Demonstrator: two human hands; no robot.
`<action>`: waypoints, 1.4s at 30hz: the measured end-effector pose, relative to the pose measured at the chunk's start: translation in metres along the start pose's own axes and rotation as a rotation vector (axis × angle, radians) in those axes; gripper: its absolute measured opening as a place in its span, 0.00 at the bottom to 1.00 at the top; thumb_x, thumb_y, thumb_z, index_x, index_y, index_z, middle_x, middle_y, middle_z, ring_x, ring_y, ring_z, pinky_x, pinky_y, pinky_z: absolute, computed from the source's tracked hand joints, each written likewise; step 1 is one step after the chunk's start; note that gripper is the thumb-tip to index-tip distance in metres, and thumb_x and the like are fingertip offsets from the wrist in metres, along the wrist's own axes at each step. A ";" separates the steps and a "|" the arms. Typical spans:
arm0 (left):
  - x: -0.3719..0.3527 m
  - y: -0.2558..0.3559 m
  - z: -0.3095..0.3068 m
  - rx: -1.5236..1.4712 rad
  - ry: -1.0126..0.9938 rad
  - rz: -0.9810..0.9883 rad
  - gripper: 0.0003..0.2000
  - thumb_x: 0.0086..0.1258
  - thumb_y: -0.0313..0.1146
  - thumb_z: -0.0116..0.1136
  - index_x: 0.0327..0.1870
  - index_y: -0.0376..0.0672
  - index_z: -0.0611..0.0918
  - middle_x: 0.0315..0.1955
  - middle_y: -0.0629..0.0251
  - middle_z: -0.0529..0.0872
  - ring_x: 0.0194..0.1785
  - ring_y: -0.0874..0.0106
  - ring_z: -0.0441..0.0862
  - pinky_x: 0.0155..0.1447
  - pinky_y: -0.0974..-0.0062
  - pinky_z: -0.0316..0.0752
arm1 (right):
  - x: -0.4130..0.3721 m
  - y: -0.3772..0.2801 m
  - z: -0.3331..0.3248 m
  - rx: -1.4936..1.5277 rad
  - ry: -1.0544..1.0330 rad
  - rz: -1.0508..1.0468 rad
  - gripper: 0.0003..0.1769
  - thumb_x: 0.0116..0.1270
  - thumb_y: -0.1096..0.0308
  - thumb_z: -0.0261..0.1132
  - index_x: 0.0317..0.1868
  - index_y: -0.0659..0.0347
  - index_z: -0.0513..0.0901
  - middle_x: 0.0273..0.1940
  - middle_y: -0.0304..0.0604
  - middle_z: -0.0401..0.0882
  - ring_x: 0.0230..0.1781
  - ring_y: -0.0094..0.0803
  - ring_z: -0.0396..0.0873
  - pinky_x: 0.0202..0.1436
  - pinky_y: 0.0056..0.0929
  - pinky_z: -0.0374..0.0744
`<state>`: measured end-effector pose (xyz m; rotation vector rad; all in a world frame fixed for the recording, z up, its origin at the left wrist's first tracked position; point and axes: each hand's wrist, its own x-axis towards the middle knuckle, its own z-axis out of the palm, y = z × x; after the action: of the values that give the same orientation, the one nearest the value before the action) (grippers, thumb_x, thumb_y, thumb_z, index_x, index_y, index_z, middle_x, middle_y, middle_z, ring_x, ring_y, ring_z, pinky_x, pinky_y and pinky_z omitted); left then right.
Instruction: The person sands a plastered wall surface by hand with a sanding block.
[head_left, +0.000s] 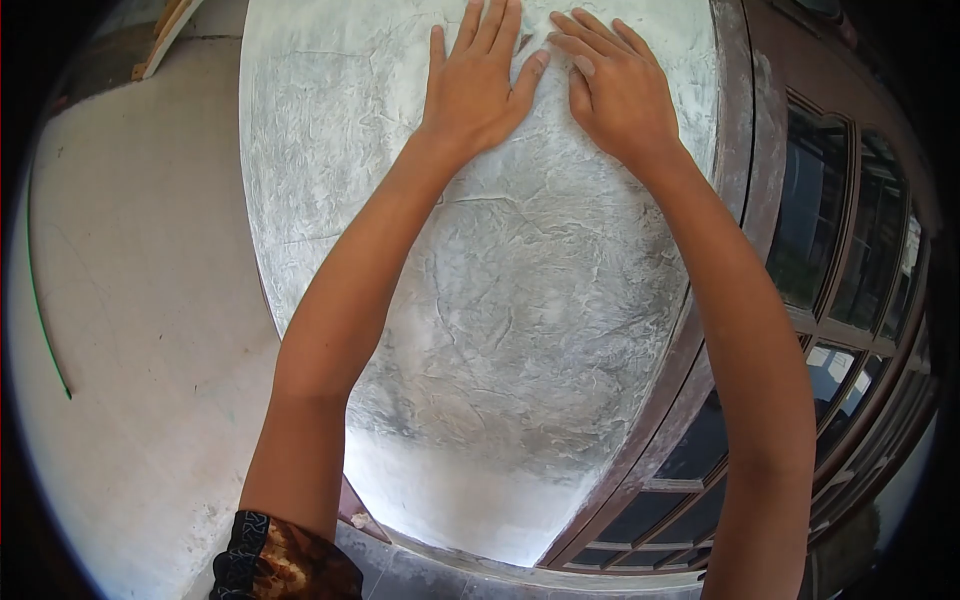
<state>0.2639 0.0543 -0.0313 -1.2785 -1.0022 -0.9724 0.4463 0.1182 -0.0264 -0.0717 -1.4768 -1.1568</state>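
Note:
A wrinkled, creased grey-white wall surface [490, 270] fills the middle of the head view. It looks like a thin, rough coating, with a smoother pale band [480, 490] along its lower end. My left hand [480, 85] lies on its upper part, fingers stretched and thumb spread to the right. Beside it, my right hand [625, 95] rests on the same surface, fingers extended up and left, thumb partly bent. The two hands are apart, thumbs towards each other. A small dark spot between them is too small to make out. Neither hand visibly holds anything.
To the right runs a brown wooden frame [735, 120] with glass panes [810, 205]. A plain beige wall [150, 250] stands left, with a thin green strand [38, 300] along it. Grey floor tiles [420, 575] show below. A wooden piece [170, 35] is at the upper left.

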 end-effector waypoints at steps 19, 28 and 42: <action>0.034 -0.017 -0.003 -0.012 -0.063 0.011 0.36 0.86 0.54 0.39 0.84 0.36 0.56 0.86 0.52 0.53 0.88 0.55 0.46 0.87 0.42 0.40 | 0.004 -0.005 -0.005 0.109 -0.034 0.047 0.17 0.72 0.74 0.57 0.57 0.68 0.85 0.67 0.53 0.81 0.73 0.48 0.74 0.80 0.52 0.66; -0.009 -0.004 0.006 -0.056 0.086 0.083 0.36 0.80 0.54 0.50 0.82 0.40 0.64 0.84 0.55 0.60 0.87 0.54 0.53 0.83 0.33 0.42 | -0.002 -0.002 0.000 0.066 -0.040 0.052 0.21 0.69 0.75 0.59 0.61 0.62 0.84 0.70 0.45 0.80 0.75 0.42 0.73 0.82 0.50 0.65; 0.010 0.024 0.010 -0.028 0.005 -0.271 0.34 0.87 0.51 0.33 0.84 0.35 0.56 0.86 0.52 0.53 0.88 0.53 0.44 0.86 0.39 0.38 | 0.000 -0.006 -0.005 0.075 -0.075 0.122 0.21 0.73 0.74 0.56 0.63 0.69 0.82 0.72 0.55 0.76 0.78 0.49 0.68 0.83 0.55 0.60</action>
<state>0.2894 0.0655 -0.0283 -1.1814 -1.1824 -1.1984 0.4460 0.1119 -0.0303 -0.1522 -1.5587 -1.0090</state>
